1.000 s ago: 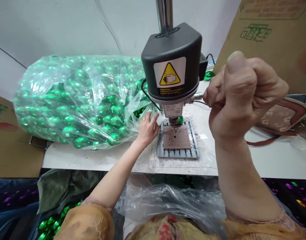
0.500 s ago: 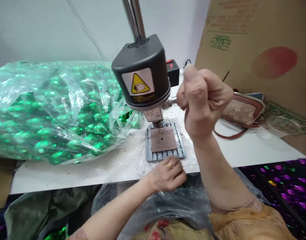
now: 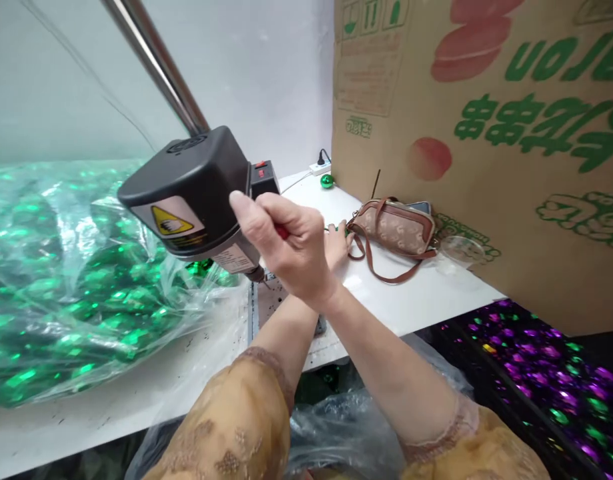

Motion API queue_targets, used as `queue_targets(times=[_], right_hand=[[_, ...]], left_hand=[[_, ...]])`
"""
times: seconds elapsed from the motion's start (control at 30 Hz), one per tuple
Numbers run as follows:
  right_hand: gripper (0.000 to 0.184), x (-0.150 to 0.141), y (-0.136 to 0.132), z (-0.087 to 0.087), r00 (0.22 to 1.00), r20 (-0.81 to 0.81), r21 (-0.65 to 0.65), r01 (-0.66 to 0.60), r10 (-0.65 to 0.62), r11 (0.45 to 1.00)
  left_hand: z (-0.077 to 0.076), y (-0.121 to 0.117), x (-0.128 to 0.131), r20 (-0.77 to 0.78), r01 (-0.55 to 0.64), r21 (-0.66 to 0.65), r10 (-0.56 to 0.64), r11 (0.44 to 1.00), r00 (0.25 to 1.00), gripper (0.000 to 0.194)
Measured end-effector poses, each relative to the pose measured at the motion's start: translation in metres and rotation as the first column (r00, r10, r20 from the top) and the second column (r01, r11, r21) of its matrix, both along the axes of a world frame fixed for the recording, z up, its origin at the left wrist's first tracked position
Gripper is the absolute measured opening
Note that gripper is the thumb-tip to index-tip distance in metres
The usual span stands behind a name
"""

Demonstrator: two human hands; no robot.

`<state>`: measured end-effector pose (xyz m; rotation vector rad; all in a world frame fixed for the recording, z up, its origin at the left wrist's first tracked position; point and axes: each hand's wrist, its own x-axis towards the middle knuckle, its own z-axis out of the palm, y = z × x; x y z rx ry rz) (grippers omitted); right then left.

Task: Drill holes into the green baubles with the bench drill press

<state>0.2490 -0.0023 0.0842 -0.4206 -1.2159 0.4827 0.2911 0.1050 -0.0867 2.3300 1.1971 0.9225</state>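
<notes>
My right hand (image 3: 286, 250) is closed around the feed lever of a small black drill press (image 3: 191, 193); a bit of the lever's red knob (image 3: 282, 231) shows between the fingers. Under my right forearm, my left arm reaches far forward and right across the table. There, my left hand (image 3: 338, 245) has its fingers curled over a small shiny green bauble (image 3: 343, 231), mostly hidden by the fingers, close to the handbag strap. Below the drill bit (image 3: 267, 285) is the grooved base plate (image 3: 253, 313), with a brownish pad on it, partly covered by my left arm.
A clear plastic bag of shiny green baubles (image 3: 101, 293) bulges at left. A patterned handbag (image 3: 393, 225), a clear plastic lid (image 3: 459, 250), a loose green bauble (image 3: 327, 181) and a power strip (image 3: 319, 167) lie on the table. A large cardboard box (image 3: 486, 147) stands behind at right.
My left hand has gone from the table's front edge, below the base plate, to beside the handbag. My right hand stays on the lever. The view has turned right.
</notes>
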Motion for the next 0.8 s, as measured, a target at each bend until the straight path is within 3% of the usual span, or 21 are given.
queue_targets(times=[0.17, 0.3, 0.37, 0.43, 0.5, 0.53, 0.6, 0.67, 0.73, 0.8], right_hand=[[0.049, -0.001, 0.004, 0.0, 1.0, -0.015, 0.019, 0.006, -0.006, 1.0], [0.047, 0.0, 0.004, -0.001, 0.999, -0.034, 0.03, -0.011, 0.012, 1.0], [0.047, 0.001, 0.003, -0.001, 0.999, -0.037, 0.021, -0.024, 0.024, 1.0], [0.047, 0.002, 0.001, -0.002, 0.998, -0.036, 0.011, -0.05, 0.051, 0.999], [0.047, 0.003, -0.001, -0.002, 0.996, -0.037, -0.003, -0.077, 0.077, 0.997], [0.047, 0.003, -0.003, -0.002, 0.996, -0.038, -0.01, -0.084, 0.084, 0.996], [0.046, 0.003, -0.004, -0.002, 0.996, -0.042, -0.031, -0.076, 0.075, 0.997], [0.045, 0.002, -0.005, -0.003, 0.998, -0.046, -0.035, -0.046, 0.045, 0.998], [0.045, 0.0, -0.003, -0.004, 0.998, -0.057, 0.0, -0.01, 0.01, 1.0], [0.045, -0.001, 0.0, -0.006, 0.997, -0.071, 0.048, 0.023, -0.019, 0.999]], left_hand=[[-0.004, -0.012, 0.01, -0.196, -0.041, 0.031, 0.046, 0.999, 0.98, 0.035], [0.001, -0.052, -0.005, -0.24, 0.027, -0.006, -0.027, 1.0, 0.97, 0.028], [0.002, -0.083, -0.026, -0.147, 0.112, -0.127, -0.13, 0.986, 0.981, 0.027], [0.001, -0.117, -0.055, 0.046, 0.236, -0.261, -0.232, 0.936, 0.972, 0.027], [0.0, -0.147, -0.089, 0.23, 0.297, -0.349, -0.226, 0.889, 0.946, 0.03], [0.001, -0.157, -0.106, 0.309, 0.278, -0.408, -0.155, 0.87, 0.938, 0.033], [0.002, -0.169, -0.138, 0.483, 0.205, -0.58, 0.131, 0.789, 0.866, 0.038], [0.005, -0.166, -0.165, 0.595, 0.171, -0.69, 0.417, 0.703, 0.687, 0.041], [0.007, -0.156, -0.188, 0.653, 0.157, -0.688, 0.509, 0.709, 0.561, 0.042], [0.009, -0.144, -0.206, 0.676, 0.136, -0.646, 0.481, 0.751, 0.559, 0.046]])
